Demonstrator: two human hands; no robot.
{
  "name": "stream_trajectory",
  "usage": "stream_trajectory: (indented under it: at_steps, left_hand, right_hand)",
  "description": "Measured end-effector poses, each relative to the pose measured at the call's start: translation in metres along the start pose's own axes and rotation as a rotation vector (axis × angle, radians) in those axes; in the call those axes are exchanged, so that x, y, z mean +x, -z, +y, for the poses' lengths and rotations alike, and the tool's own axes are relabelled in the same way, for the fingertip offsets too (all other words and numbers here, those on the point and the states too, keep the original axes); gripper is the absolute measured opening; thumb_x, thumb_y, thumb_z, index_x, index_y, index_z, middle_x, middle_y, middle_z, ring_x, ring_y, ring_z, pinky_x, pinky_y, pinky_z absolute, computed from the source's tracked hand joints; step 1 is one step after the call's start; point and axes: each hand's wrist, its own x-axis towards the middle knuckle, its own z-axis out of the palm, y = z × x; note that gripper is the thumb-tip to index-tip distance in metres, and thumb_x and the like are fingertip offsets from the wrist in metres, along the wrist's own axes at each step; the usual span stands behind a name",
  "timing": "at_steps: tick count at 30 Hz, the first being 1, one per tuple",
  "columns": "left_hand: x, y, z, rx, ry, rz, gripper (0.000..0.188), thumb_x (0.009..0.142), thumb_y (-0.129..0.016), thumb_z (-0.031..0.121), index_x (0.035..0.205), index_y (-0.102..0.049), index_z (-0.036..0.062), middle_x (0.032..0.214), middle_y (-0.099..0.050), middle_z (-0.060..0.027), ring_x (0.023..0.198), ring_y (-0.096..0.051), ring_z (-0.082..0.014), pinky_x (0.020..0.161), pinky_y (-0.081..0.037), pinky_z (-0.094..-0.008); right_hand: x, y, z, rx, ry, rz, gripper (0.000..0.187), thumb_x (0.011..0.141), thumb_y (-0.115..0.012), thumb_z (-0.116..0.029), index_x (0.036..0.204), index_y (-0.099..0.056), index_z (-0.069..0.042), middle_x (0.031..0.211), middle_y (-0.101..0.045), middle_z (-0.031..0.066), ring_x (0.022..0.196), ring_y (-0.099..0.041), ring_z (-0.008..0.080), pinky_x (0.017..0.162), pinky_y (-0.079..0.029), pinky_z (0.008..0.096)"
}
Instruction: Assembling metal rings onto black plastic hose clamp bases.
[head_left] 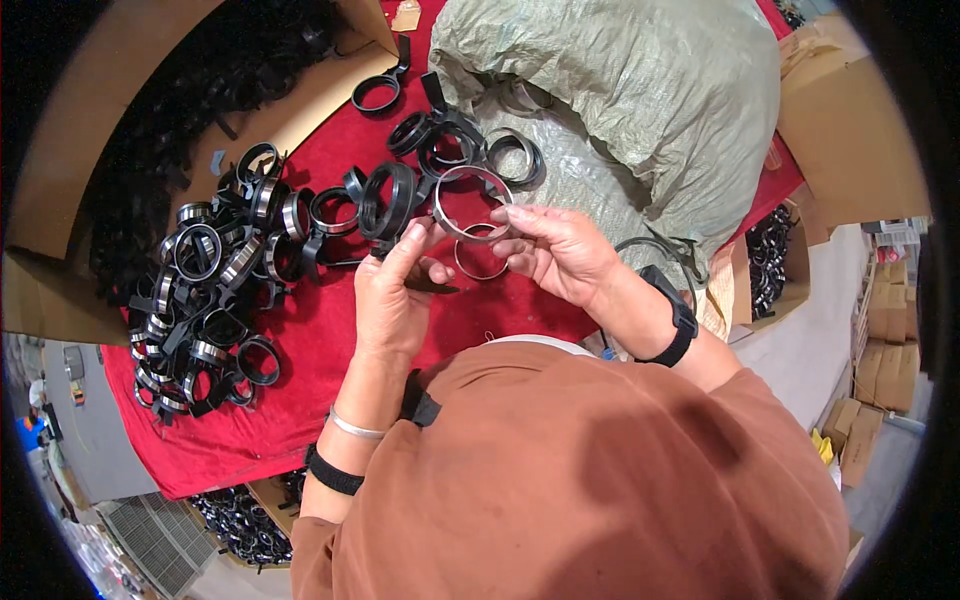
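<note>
My left hand point(393, 295) is closed on a black plastic ring with a handle point(388, 202), its thumb and fingers pinched near the lower edge. A thin silver metal ring point(440, 212) stands tilted beside it, pinched by my right hand point(562, 252) at its right side. The metal ring's left edge comes close to my left fingertips; whether they touch it I cannot tell. Below it, another thin metal ring point(459, 268) lies on the red cloth point(335, 375). Just beyond my hands lie several black rings with handles point(447, 147).
A heap of black rings with shiny metal bands point(205, 300) covers the cloth's left side. Behind it, a cardboard box point(345, 85) lies full of black parts. A grey-green woven sack point(640, 80) fills the far right. Another carton point(795, 262) of black parts stands at the right.
</note>
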Motion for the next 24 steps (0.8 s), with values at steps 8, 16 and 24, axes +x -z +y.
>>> stream_trajectory:
  at_steps: [8, 16, 24]
  left_hand:
    - [-0.008, -0.013, -0.007, 0.084, -0.096, -0.048, 0.018, 0.086, -0.061, 0.017, 0.093, -0.059, 0.0009, 0.077, -0.064, -0.0081, 0.056, -0.057, -0.0131, 0.052, -0.048, -0.0247]
    - [-0.009, -0.008, 0.043, 0.74, -0.142, -0.19, 0.015, 0.082, -0.066, 0.01, 0.094, -0.062, 0.0015, 0.073, -0.063, -0.0027, 0.059, -0.055, -0.0066, 0.052, -0.044, -0.0198]
    - [-0.013, -0.008, 0.043, 0.75, -0.304, -0.239, 0.018, 0.078, -0.068, 0.004, 0.095, -0.064, 0.0013, 0.082, -0.065, -0.001, 0.072, -0.057, -0.0052, 0.066, -0.049, -0.021]
  right_hand:
    - [-0.009, -0.016, 0.024, -0.015, -0.074, -0.049, 0.022, 0.089, -0.059, -0.019, 0.103, -0.059, -0.002, 0.091, -0.065, 0.0043, 0.077, -0.064, 0.0156, 0.064, -0.053, 0.0249]
    - [-0.022, -0.026, -0.01, -1.632, 1.031, -0.108, 0.081, 0.058, -0.08, -0.014, 0.126, -0.041, 0.006, 0.114, -0.047, 0.0206, 0.098, -0.052, 0.0325, 0.084, -0.046, 0.0375]
    - [-0.021, -0.039, -0.001, -1.695, 1.136, -0.192, 0.086, 0.05, -0.079, -0.013, 0.125, -0.039, 0.006, 0.116, -0.043, 0.0215, 0.101, -0.046, 0.0378, 0.088, -0.041, 0.0428]
